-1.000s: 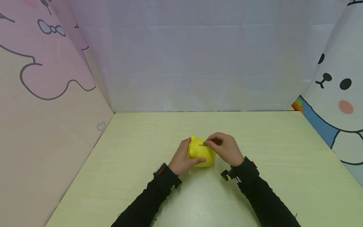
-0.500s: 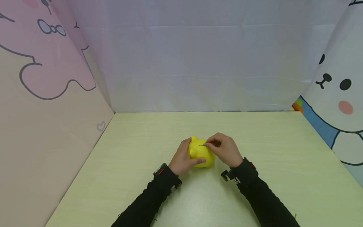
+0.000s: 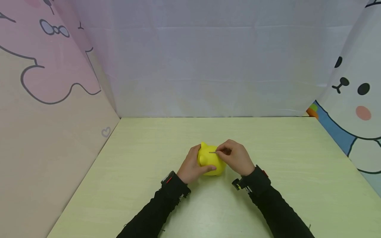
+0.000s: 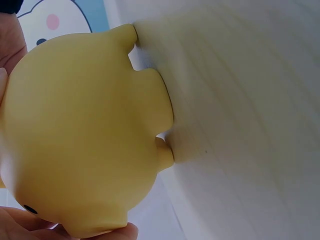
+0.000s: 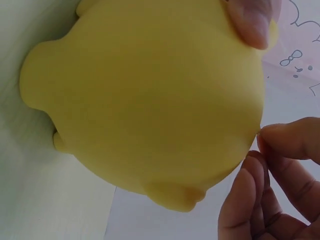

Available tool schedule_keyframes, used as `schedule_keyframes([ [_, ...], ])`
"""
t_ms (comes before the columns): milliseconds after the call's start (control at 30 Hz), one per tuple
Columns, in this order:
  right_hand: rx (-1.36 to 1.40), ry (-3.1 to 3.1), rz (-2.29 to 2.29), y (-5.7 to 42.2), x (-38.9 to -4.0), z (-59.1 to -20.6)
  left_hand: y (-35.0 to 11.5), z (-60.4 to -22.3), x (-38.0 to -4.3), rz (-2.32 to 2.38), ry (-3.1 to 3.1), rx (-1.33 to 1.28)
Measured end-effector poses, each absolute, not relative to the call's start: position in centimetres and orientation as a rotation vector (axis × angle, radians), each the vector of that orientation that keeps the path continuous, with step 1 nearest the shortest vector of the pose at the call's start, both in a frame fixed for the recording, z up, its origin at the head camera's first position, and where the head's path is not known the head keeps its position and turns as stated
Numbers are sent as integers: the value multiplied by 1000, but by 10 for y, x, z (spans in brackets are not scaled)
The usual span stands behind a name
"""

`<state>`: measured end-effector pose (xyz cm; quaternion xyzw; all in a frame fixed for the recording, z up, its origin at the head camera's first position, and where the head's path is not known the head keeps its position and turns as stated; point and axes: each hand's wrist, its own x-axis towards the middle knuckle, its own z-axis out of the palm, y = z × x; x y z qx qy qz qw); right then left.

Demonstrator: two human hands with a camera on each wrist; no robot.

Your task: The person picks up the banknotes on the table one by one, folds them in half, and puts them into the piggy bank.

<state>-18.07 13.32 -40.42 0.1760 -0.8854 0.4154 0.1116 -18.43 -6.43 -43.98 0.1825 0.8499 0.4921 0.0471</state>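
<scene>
A yellow piggy bank (image 3: pixel 208 160) stands on its feet on the table, with a thin slot (image 3: pixel 212 152) in its top. My left hand (image 3: pixel 193 166) grips its left side, thumb across the near side and fingers behind. In the left wrist view the rounded yellow body (image 4: pixel 80 125) fills much of the frame. My right hand (image 3: pixel 236 156) pinches thumb and forefinger together right at the slot's right end. The coin between these fingertips is almost wholly hidden. The right wrist view shows the pinching fingers (image 5: pixel 287 142) at the bank's top, other fingers curled below.
The pale wood table (image 3: pixel 143 172) spreads around the bank. A white sheet (image 3: pixel 208 66) hangs behind it, with cartoon-printed cloth (image 3: pixel 59 76) at the left and more at the right. Both wrists wear black camera bands (image 3: pixel 256 180).
The grey coin stood up from the slot at the right fingertips; it has gone down until barely any of it shows. My right fingers moved slightly down with it; my left hand stayed put.
</scene>
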Motion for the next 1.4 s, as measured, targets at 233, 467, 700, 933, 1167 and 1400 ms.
schedule_keyframes([
  [233, 542, -2609, 1198, 133, -179, -403, -65, -441, -185, 1496, 2602, 555],
  [467, 551, -2603, 1177, 133, -179, -403, -65, -441, -184, 1508, 2595, 570],
  [700, 551, -2608, 1154, 133, -180, -404, -64, -441, -185, 1492, 2602, 554],
  [933, 573, -2611, 1127, 132, -178, -402, -64, -441, -185, 1480, 2608, 551],
  [1167, 588, -2618, 1089, 130, -177, -402, -65, -438, -184, 1481, 2605, 540],
  [1400, 608, -2611, 1047, 128, -177, -402, -66, -439, -185, 1501, 2589, 554],
])
